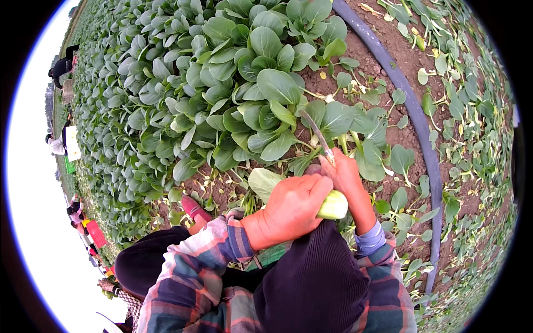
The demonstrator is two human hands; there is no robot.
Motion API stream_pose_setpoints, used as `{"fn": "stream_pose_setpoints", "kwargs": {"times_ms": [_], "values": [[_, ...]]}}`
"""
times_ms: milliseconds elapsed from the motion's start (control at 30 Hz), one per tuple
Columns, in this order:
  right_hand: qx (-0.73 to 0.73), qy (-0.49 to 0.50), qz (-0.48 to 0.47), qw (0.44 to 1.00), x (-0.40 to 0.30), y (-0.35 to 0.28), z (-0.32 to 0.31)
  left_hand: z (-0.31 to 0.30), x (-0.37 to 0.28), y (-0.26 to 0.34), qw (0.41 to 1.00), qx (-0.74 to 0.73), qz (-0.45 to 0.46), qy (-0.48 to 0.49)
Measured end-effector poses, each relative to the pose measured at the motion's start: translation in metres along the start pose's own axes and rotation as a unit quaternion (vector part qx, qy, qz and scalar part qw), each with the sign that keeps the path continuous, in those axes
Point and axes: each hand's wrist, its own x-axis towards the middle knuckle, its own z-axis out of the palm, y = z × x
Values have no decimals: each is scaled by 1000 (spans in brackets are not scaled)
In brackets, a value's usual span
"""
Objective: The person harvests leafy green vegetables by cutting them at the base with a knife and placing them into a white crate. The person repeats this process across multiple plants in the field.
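My left hand is closed around a leafy green plant, like bok choy, whose pale trimmed base points right, towards my right forearm. One broad leaf sticks out on the other side of the fist. My right hand grips a curved knife or small sickle; its blade points up and to the left, over the crop's edge. The two hands are close together, and the left one partly hides the right. Rooted leafy plants stand just beyond them.
Dense crop rows fill the upper left. A dark irrigation hose curves along the right over brown soil with cut leaves strewn about. A foot in a red shoe is at lower left. Several people work along the far left, near a red crate.
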Motion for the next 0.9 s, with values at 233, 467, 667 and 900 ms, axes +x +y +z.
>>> {"fn": "stream_pose_setpoints", "kwargs": {"times_ms": [233,467,667,900], "values": [[9,-17,16,1000,51,27,20,35,76,-83,968,219,-124,-3],[259,-79,171,947,53,19,7,11,33,-153,912,361,-180,-65],[185,-104,111,971,40,13,18,10,6,-163,927,365,-82,-28],[128,-158,99,974,61,22,15,8,-10,-170,939,344,-5,24]]}}
